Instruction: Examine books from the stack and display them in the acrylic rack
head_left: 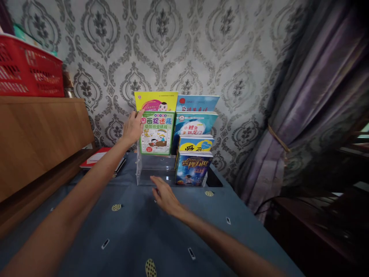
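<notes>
My left hand [134, 126] is at the upper left edge of a green-bordered picture book [157, 134], its fingers closed on that edge. The book stands upright in a clear stepped rack [157, 177], in front of a yellow book [155, 100]. My right hand [165, 196] is open, fingers stretched out, by the rack's lowest front tier and holding nothing. In the rack's right column stand a light blue book [198, 102], a teal book [196, 125], a blue and yellow book [196, 143] and a dark blue book [193, 169] at the front.
A blue patterned cloth [129, 231] covers the table. At left, a red basket [31, 71] sits on a wooden headboard-like panel [43, 138]. A red book [98, 157] lies below it. A purple curtain [265, 161] hangs at right, near a dark cabinet [305, 231].
</notes>
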A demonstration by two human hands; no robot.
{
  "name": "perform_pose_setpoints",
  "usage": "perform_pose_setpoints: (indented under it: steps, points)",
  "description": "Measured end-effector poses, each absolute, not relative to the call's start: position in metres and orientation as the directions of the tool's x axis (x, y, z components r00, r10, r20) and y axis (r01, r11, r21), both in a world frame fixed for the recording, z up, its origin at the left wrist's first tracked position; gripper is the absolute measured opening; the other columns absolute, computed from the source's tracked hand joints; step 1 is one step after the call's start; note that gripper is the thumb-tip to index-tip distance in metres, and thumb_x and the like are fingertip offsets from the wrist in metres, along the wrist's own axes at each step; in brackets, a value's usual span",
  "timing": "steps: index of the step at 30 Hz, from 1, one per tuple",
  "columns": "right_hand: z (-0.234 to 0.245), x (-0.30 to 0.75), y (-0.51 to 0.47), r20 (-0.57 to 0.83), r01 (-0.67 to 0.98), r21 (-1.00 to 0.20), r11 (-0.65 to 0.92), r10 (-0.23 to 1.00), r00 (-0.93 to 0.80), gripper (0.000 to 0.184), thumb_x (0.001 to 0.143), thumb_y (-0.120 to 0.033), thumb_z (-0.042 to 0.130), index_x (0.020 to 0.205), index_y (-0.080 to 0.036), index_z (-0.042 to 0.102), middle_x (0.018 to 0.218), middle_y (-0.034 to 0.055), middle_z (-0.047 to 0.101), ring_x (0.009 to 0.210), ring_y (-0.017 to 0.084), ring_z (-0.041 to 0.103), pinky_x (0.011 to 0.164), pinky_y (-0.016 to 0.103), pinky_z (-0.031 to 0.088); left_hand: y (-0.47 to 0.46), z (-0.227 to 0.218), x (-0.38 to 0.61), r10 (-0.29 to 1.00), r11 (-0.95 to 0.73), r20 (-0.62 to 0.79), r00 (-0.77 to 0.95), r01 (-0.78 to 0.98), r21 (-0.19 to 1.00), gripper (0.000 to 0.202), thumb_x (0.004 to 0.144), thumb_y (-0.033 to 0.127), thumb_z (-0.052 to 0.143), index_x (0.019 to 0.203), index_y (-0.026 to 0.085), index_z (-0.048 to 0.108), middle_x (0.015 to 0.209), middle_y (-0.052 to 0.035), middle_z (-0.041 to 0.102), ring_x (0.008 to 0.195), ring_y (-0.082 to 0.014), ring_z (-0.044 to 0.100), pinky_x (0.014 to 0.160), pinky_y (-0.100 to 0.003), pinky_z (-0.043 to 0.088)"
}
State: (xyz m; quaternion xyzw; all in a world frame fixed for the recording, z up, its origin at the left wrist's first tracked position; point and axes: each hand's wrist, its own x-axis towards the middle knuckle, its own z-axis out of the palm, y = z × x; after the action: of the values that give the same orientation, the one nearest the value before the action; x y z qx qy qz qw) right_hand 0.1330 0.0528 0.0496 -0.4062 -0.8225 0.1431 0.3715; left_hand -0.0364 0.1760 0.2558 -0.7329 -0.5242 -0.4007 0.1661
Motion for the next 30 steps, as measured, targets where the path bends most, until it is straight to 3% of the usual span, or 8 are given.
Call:
perform_pose_setpoints:
  steps: [8, 15, 21, 30]
  points:
    - [0.001, 0.127, 0.016, 0.487, 0.515, -0.606, 0.606, 0.795, -0.363, 0.051, 0.094, -0.020, 0.046, 0.145, -0.021, 0.050, 0.144, 0.0129, 0.057, 0.137, 0.025, 0.050, 0.113, 0.049, 0.045, 0.177, 0.256, -0.040, 0.599, -0.414, 0.787, 0.148, 0.898, 0.146, 0.060, 0.087, 0.013, 0.053, 0.145, 0.025, 0.044, 0.123, -0.0123, 0.055, 0.114, -0.0326, 0.058, 0.099, -0.046, 0.049]
    - [-0.040, 0.134, 0.005, 0.464, 0.535, -0.661, 0.527, 0.847, -0.261, 0.048, 0.091, -0.019, 0.048, 0.138, -0.024, 0.058, 0.138, 0.0112, 0.062, 0.132, 0.027, 0.055, 0.109, 0.051, 0.048, 0.177, 0.260, -0.044, 0.602, -0.442, 0.782, 0.162, 0.883, 0.157, 0.046, 0.092, 0.022, 0.052, 0.138, 0.022, 0.048, 0.125, -0.0124, 0.057, 0.116, -0.0317, 0.058, 0.101, -0.045, 0.047]
    - [-0.042, 0.137, 0.006, 0.485, 0.505, -0.680, 0.532, 0.843, -0.233, 0.044, 0.092, -0.021, 0.048, 0.134, -0.025, 0.060, 0.133, 0.0109, 0.065, 0.126, 0.027, 0.060, 0.106, 0.051, 0.051, 0.192, 0.255, -0.046, 0.542, -0.543, 0.827, 0.152, 0.814, 0.206, 0.036, 0.098, 0.027, 0.043, 0.133, 0.021, 0.047, 0.124, -0.0105, 0.064, 0.118, -0.0266, 0.060, 0.106, -0.042, 0.044]
    - [-0.040, 0.137, 0.007, 0.458, 0.502, -0.697, 0.512, 0.856, -0.239, 0.043, 0.092, -0.021, 0.048, 0.132, -0.022, 0.062, 0.133, 0.0129, 0.065, 0.128, 0.029, 0.058, 0.107, 0.053, 0.049, 0.188, 0.248, -0.050, 0.557, -0.548, 0.817, 0.148, 0.805, 0.227, 0.042, 0.101, 0.032, 0.039, 0.140, 0.020, 0.038, 0.133, -0.0143, 0.062, 0.120, -0.0291, 0.061, 0.104, -0.042, 0.045]
